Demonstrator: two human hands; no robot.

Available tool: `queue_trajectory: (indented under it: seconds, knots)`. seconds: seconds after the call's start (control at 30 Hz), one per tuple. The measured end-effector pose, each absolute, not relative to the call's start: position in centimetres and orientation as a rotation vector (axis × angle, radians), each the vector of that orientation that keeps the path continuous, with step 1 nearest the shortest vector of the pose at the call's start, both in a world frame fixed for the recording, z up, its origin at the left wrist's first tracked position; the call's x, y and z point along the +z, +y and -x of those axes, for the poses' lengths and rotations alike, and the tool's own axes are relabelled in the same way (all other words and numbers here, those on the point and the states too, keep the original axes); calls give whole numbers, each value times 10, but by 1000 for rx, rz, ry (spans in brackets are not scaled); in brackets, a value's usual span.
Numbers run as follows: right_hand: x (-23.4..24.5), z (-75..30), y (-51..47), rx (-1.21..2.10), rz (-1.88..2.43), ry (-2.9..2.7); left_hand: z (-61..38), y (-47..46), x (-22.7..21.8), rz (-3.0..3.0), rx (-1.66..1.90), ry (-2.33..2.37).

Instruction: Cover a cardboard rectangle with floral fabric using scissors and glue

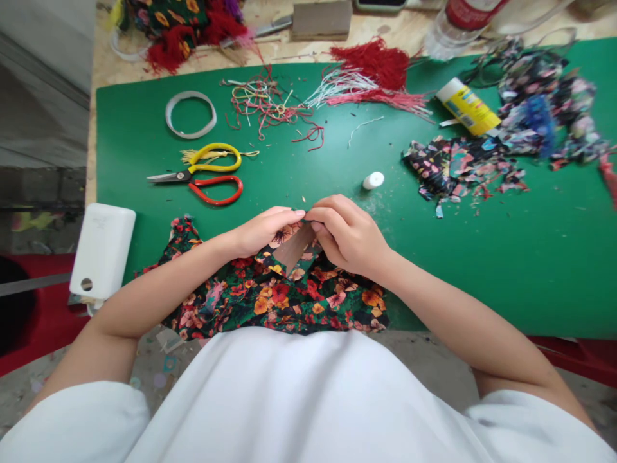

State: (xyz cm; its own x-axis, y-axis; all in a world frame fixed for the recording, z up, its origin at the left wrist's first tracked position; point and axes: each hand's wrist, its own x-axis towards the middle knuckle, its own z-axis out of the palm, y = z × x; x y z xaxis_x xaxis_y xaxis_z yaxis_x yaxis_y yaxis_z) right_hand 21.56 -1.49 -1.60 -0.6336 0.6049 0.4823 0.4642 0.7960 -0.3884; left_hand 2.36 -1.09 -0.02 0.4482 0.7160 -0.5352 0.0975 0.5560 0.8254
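Between my hands is a flat grey-brown card piece (295,249) with dark floral fabric folded about its edges. My left hand (264,230) is closed on its upper left side, thumb stretched along the top edge. At the upper right corner, the fingers and thumb of my right hand (351,233) pinch the fabric edge; the fingertips of both hands almost meet there. Below lies a larger floral cloth (284,302) in red, orange and green on black, bunched along the table's front edge. A small white cap (373,181) stands just beyond my right hand.
On the green mat (482,263) lie yellow-and-red handled scissors (202,175), a tape ring (191,114), loose threads (270,103), red tassels (380,71), a yellow glue stick (468,108) and fabric scraps (453,164). A white power bank (103,247) sits at the left edge; a bottle (457,29) stands behind.
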Motion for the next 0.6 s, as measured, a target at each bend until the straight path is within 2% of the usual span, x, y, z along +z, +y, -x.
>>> queue_trajectory:
  seconds: [0.6]
  knots:
    - [-15, -215, -16, 299, 783, -2362, -19, -9, -7, -1212, 427, 1076]
